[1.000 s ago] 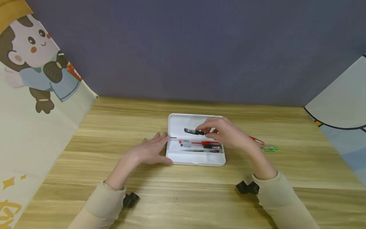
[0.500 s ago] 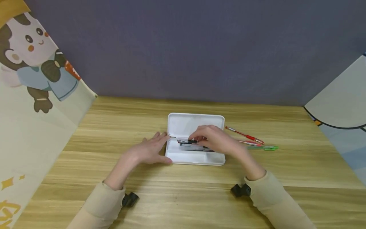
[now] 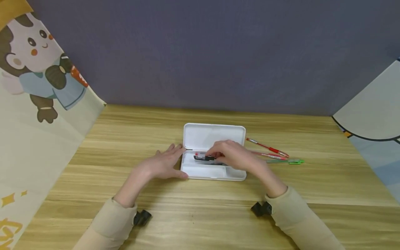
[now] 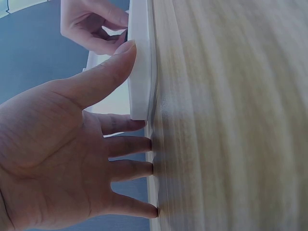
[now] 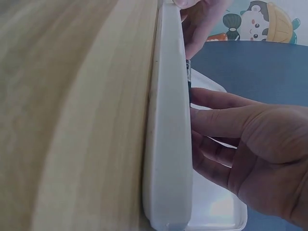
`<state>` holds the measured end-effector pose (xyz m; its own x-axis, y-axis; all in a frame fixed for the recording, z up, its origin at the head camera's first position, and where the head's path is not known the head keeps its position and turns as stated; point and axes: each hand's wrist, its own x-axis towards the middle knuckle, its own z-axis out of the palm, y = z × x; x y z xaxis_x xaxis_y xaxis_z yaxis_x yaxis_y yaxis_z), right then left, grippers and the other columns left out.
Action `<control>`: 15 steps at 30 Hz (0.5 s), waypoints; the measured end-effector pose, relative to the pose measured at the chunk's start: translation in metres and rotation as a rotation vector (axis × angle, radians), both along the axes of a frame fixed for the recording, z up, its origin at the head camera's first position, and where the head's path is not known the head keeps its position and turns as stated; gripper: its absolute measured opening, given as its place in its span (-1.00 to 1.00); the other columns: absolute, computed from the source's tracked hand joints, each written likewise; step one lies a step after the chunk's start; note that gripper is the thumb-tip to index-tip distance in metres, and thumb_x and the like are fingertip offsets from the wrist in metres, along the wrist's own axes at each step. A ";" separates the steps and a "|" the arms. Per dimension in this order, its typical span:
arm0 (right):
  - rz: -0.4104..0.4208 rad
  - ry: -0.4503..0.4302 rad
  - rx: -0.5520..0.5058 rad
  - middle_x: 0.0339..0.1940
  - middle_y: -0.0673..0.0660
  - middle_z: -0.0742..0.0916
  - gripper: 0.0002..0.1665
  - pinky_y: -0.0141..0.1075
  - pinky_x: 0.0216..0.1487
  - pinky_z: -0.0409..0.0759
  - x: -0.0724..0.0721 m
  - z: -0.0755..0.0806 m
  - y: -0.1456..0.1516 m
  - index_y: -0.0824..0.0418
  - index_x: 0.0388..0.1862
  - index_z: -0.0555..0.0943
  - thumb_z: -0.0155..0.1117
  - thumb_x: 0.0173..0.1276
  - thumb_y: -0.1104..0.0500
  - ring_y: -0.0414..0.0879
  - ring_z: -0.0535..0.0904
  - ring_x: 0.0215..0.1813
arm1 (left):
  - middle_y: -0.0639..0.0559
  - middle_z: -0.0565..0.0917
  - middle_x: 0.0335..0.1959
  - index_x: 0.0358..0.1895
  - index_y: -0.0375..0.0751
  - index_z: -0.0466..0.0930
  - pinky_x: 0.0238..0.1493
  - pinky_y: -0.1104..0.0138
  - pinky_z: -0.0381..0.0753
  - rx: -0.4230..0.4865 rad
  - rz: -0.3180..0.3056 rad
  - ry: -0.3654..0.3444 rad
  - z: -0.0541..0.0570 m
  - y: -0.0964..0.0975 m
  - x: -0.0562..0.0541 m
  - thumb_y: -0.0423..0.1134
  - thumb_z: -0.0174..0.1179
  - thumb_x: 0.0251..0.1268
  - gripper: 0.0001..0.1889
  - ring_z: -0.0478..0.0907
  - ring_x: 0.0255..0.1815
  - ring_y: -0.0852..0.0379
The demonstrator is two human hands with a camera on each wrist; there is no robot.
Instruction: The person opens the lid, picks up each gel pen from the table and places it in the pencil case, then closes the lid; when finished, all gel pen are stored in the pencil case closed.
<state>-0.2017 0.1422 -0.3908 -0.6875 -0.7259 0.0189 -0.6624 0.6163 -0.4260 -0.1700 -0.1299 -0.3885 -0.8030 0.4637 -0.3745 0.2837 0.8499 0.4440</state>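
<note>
A white pencil case [image 3: 203,172] lies open on the table, its lid [image 3: 214,133] laid back on the far side. Between thumb and fingers my right hand [image 3: 232,154] pinches a black pen [image 3: 201,158], low over the long rear compartment. In the right wrist view the pen's tip end [image 5: 188,67] shows just above the case wall. Other pens lie in that compartment, mostly hidden by the hand. My left hand [image 3: 164,163] rests at the case's left side with fingers spread; its thumb [image 4: 122,57] touches the front left corner in the left wrist view.
To the right of the case lie a red pen [image 3: 268,146], a second red pen [image 3: 275,156] and a green pen [image 3: 293,161] on the wooden table [image 3: 200,215]. A dark panel [image 3: 212,55] stands along the table's back edge.
My right hand has moved down and slightly left with the black pen, from above the lid to the rear compartment. The left hand has stayed in place.
</note>
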 end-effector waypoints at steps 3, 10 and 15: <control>-0.004 0.005 0.001 -0.13 -0.02 0.81 -0.65 -0.30 -0.08 0.69 -0.001 -0.002 0.002 0.07 0.07 0.79 0.41 0.35 0.35 -0.22 0.68 -0.14 | -0.30 -0.06 0.71 0.68 -0.10 -0.05 0.57 -0.47 -0.13 -0.002 0.006 -0.001 -0.001 0.003 -0.001 0.23 0.33 0.29 0.06 -0.18 0.73 -0.34; -0.035 0.037 -0.033 -0.13 -0.01 0.82 -0.66 -0.27 -0.06 0.72 -0.006 -0.001 0.011 0.10 0.06 0.79 0.41 0.35 0.36 -0.19 0.71 -0.11 | -0.29 -0.08 0.71 0.69 -0.12 -0.06 0.58 -0.44 -0.14 -0.012 0.021 -0.006 -0.002 0.009 -0.003 0.24 0.33 0.29 0.07 -0.19 0.73 -0.32; -0.067 0.021 -0.094 -0.12 0.01 0.81 -0.65 -0.34 -0.19 0.66 -0.009 0.011 0.030 0.11 0.10 0.76 0.40 0.36 0.33 -0.20 0.68 -0.19 | -0.27 -0.10 0.72 0.69 -0.08 -0.07 0.59 -0.44 -0.15 -0.014 0.024 -0.004 -0.002 0.014 -0.004 0.23 0.33 0.29 0.07 -0.21 0.74 -0.31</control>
<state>-0.2111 0.1727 -0.3799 -0.7332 -0.6726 0.0999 -0.6305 0.6175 -0.4702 -0.1741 -0.1158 -0.3907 -0.8124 0.4388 -0.3839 0.2612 0.8626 0.4332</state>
